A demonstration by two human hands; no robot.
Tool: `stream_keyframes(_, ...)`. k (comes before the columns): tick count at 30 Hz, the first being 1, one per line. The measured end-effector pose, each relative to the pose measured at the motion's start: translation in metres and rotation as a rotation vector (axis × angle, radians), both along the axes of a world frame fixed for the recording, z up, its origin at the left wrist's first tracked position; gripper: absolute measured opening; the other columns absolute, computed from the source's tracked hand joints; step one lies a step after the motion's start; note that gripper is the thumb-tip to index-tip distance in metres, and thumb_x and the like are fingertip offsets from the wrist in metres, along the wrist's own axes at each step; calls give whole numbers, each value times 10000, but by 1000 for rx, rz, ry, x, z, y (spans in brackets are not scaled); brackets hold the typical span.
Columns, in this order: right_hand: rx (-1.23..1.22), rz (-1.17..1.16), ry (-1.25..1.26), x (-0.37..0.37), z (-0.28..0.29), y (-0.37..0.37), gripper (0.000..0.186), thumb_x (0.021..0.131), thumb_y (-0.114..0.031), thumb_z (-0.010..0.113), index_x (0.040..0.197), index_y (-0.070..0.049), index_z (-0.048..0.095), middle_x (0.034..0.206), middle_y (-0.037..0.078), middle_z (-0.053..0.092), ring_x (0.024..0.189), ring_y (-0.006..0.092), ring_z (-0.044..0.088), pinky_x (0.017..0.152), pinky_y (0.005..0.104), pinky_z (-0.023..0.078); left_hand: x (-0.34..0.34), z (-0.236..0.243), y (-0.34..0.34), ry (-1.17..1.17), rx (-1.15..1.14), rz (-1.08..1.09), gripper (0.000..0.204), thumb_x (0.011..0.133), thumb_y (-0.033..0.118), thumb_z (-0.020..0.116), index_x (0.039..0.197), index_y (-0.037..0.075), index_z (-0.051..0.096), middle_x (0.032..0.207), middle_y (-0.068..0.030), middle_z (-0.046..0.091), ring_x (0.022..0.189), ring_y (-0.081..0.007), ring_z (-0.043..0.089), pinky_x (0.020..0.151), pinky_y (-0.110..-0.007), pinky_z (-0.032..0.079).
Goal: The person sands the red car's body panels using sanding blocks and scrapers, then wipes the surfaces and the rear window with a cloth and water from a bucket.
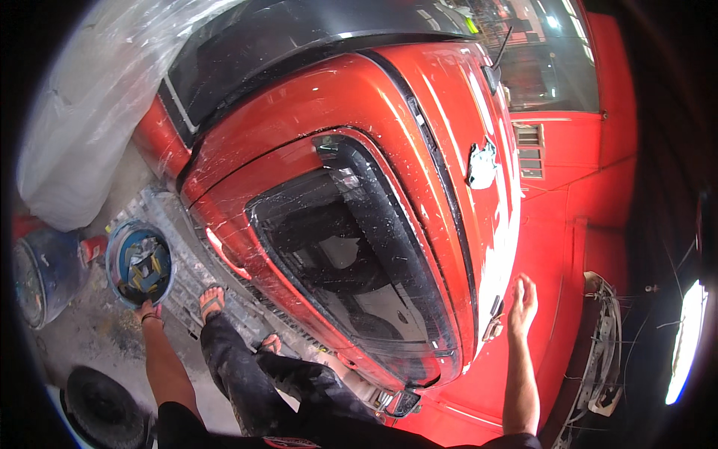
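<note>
- Orange-red bodywork of a vehicle cab (419, 112) filled the view, wet and streaked white; the person stood high against it, sandalled feet on a step.
- Right hand (522, 298) lay flat on the wet panel, fingers together and extended, holding nothing.
- Left hand (148, 311) reached down to the rim of a blue bucket (139, 262) on the ground, fingers curled; whether it gripped the rim I couldn't tell.
- Slipping looked likely: slick panel, awkward stretch.
- Bucket contents stayed unclear; the mirror (404, 402) was partly hidden.
</note>
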State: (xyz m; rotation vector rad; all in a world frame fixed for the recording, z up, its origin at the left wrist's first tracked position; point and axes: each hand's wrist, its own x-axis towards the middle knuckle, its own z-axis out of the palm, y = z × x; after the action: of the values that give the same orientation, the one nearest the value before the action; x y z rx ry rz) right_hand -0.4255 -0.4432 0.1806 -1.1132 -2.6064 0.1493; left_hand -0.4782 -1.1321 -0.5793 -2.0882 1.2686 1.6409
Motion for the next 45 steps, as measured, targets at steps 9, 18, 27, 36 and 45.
stream_keyframes(9, 34, 182, 1, -250, -57, 48, 603, 1041, -522, 628, 1416, -50, 637, 1386, 197, 664, 1289, 283, 634, 1106, 408, 472, 59, -83, -21, -26, 294, 135, 563, 924, 270, 753, 1389, 49, 525, 1215, -168, 638, 1027, -346, 692, 832, -498, 647)
stream_keyframes(18, 113, 136, -138, -329, -149, 124, 514, 1080, -395, 517, 1511, -118, 569, 1391, 249, 662, 1280, 414, 644, 1093, 506, 495, 139, 55, -42, 111, 484, -425, 551, 1009, 437, 633, 1507, 241, 497, 1451, -2, 617, 1222, -264, 618, 904, -497, 521)
stream_keyframes(27, -872, 123, 691, -146, -84, 132, 427, 1112, -370, 590, 1362, -38, 688, 1320, 122, 694, 1233, 229, 622, 1099, 415, 463, -19, 508, 294, 1259, 55, -1413, 399, 1066, 68, 598, 1460, 9, 579, 1483, -174, 619, 1371, -234, 591, 1109, -339, 469)
stream_keyframes(36, -499, -52, 601, 41, -72, 202, 582, 1129, -384, 511, 1562, 5, 500, 1586, 166, 533, 1473, 268, 481, 1251, 405, 319, -82, 641, 629, 1996, -413, -1604, 388, 918, 104, 693, 1290, 3, 651, 1346, -186, 637, 1328, -386, 569, 1179, -547, 406)
stream_keyframes(45, -105, 43, 246, 68, -131, 163, 626, 1126, -327, 488, 1618, 34, 352, 1678, 247, 356, 1581, 391, 293, 1294, 501, 191, -76, 626, 672, 1661, -615, -1921, 508, 945, 189, 686, 1399, -10, 578, 1543, -199, 495, 1507, -404, 407, 1266, -572, 299)
